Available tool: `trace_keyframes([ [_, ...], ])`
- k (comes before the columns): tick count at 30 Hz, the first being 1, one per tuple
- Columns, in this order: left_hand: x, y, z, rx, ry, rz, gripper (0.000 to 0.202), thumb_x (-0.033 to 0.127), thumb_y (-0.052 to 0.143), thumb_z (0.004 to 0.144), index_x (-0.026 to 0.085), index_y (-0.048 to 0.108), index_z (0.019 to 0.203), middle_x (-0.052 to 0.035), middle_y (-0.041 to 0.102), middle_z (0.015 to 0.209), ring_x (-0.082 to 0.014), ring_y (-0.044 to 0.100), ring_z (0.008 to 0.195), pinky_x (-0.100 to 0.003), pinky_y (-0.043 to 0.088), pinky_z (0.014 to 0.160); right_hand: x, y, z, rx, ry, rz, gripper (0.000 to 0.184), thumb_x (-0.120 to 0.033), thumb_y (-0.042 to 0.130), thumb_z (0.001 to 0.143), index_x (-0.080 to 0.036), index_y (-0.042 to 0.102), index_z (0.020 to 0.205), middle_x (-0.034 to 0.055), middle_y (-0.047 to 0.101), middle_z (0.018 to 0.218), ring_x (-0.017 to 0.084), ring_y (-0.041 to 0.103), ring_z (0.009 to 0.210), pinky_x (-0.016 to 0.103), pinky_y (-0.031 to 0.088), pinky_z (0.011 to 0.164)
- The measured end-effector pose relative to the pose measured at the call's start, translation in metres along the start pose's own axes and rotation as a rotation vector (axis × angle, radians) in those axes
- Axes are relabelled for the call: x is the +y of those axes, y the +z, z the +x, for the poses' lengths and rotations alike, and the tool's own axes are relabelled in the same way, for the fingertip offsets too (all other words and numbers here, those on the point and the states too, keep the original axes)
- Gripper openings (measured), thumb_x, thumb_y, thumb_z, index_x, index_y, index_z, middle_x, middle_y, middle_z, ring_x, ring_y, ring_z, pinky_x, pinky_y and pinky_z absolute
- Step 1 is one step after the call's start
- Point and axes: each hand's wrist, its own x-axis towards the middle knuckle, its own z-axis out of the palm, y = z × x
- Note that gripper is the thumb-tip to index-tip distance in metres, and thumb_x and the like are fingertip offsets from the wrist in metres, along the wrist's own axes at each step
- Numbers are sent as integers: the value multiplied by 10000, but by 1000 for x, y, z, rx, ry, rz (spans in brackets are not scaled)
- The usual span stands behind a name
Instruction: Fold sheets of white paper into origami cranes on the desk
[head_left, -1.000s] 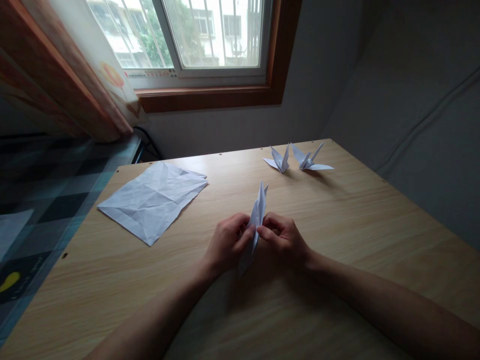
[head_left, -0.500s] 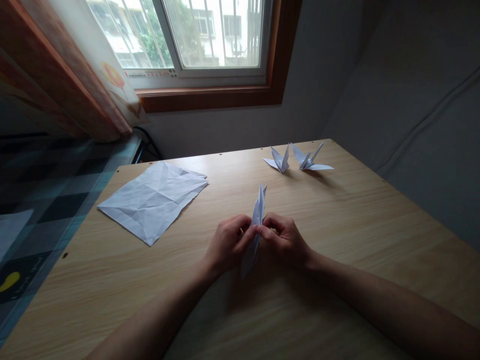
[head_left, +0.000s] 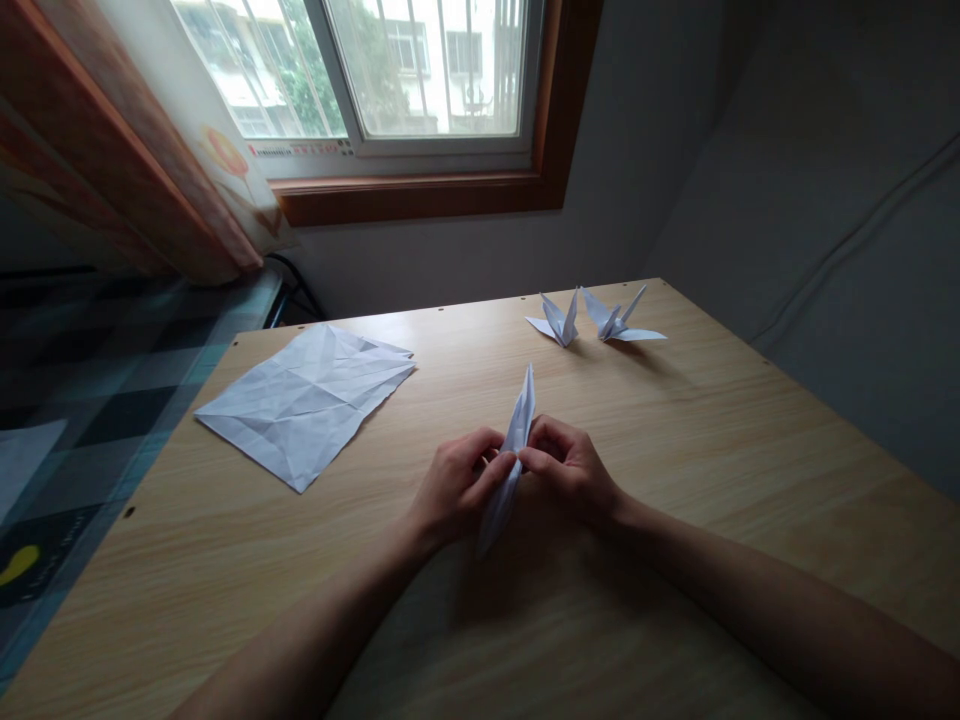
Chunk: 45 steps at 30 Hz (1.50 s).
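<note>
folded paper swinging far tip toward right edge of counter; left hand and right hand pinching its middle; uneven tugging possibly tearing it.

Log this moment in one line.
left hand: pinching folded paper | right hand: pinching same folded paper | beyond, right: two paper cranes on table | left: creased sheet on table

Slim, bare left forearm and right forearm, each tapering toward the far end; left hand and right hand also bare.
</note>
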Motion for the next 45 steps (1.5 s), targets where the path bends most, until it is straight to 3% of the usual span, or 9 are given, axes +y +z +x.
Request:
trace_keyframes([
  [8,-7,1,-1,-10,-24,-54,358,486,683,763,150,628,872,-1,604,670,-116,501,565,-218,368,512,-1,0,1,-2,55,144,266,-390,718,741,-195,538,726,-22,559,673,129,524,628,245,425,582],
  [27,-7,1,0,-26,-4,-43,371,472,729,724,155,627,888,-18,645,740,-114,523,587,-211,398,525,-4,-1,4,49,86,124,153,-305,642,745,-187,549,716,-29,540,667,128,511,641,244,420,611],
  [36,-6,1,-1,-2,17,-27,356,474,724,727,159,601,839,-2,617,703,-110,506,573,-210,378,517,-2,-2,6,53,111,143,70,-247,580,727,-180,589,745,-18,590,721,134,546,680,244,451,647],
  [45,-3,2,-1,3,12,39,204,364,552,871,167,594,838,-7,617,707,-132,551,608,-233,400,571,2,5,3,-10,83,207,205,-138,595,692,-190,551,885,-19,627,816,151,623,739,259,487,688],
])
